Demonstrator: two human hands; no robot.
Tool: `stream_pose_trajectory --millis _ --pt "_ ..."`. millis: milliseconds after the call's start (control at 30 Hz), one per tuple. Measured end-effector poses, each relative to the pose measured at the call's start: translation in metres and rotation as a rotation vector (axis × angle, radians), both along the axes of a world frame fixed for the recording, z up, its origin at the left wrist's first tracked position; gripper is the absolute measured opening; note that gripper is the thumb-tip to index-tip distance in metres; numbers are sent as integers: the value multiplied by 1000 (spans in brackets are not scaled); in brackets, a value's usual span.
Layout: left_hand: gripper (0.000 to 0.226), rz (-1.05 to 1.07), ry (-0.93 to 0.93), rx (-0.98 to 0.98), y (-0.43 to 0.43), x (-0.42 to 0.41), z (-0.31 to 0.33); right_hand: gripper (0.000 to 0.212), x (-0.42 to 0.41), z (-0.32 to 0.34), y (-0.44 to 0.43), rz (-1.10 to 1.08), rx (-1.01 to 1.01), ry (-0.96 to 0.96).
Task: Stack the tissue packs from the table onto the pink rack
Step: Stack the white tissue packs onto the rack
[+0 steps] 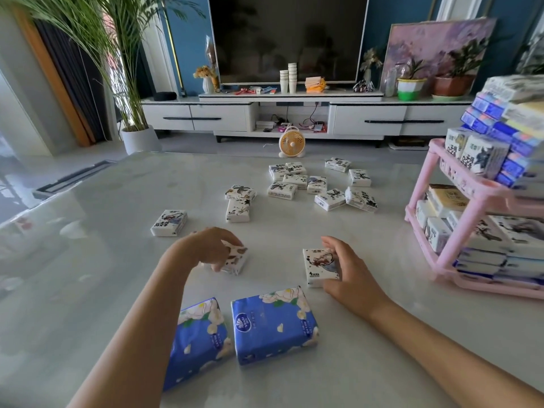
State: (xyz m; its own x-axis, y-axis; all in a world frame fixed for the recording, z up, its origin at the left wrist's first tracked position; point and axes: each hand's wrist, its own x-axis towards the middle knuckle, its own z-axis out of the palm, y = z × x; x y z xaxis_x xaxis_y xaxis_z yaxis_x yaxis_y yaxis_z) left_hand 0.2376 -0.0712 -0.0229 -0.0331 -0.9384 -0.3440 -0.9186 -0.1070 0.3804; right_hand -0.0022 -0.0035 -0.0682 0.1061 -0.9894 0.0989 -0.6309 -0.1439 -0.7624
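My left hand (210, 247) curls over a small white tissue pack (235, 259) on the table, gripping it. My right hand (350, 270) grips another small white pack (319, 266) from its right side, fingers over the top edge and thumb at the near edge. Two large blue floral packs (275, 323) (200, 337) lie close to me; my left forearm crosses the left one. Several more small white packs (312, 184) lie scattered farther out. The pink rack (459, 231) stands at the right, its shelves filled with stacked packs.
The pale glossy table (103, 260) stretches left and forward. Single white packs lie at mid-left (169, 222) and centre (239, 203). Beyond the table are a small orange fan (292, 142), a TV cabinet (291, 113) and a potted palm (138, 136).
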Motion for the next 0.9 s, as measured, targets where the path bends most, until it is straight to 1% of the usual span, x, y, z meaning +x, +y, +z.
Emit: stream_pose_trajectory --millis 67,167,233,300,333,367,400,467,500,533,600,700,733,800,900 --pt "72 -118 149 41 11 -11 5 86 -1 -1 -1 -6 8 -15" --pt "75 -206 338 81 21 -22 6 88 -1 1 -1 -5 -4 -35" --pt "78 -199 477 127 23 -24 5 86 -1 1 -1 -2 -9 -28" --pt "77 -154 541 121 23 -25 5 78 -2 -2 -1 0 -25 -20" --pt "72 -133 515 98 22 -25 5 74 -2 -2 -1 4 -29 -17" --pt "69 -122 436 72 21 -26 4 75 -2 -2 -1 6 -26 -10" --pt "76 -119 298 59 20 -28 3 77 -2 -2 -1 5 -25 -3" --pt "95 -127 -5 52 21 -34 0 81 -3 -2 -2 -3 -29 8" --pt "99 -130 -95 34 23 -39 -1 81 -3 -2 -2 -4 -32 13" --pt "98 -127 -124 13 23 -43 -3 79 -3 -3 -2 -2 -36 22" --pt "84 -140 -103 -31 23 -51 -8 73 -4 -5 -2 7 -50 48" --pt "66 -203 -16 -66 22 -56 -6 68 -5 -6 -3 6 -69 53" --pt "64 -216 13 -76 23 -57 -3 67 -5 -5 -3 7 -70 47" --pt "70 -233 37 -124 27 -60 7 67 -6 -4 0 5 -70 17" --pt "81 -266 77 -183 40 -68 33 68 -10 0 19 -10 -63 -106"
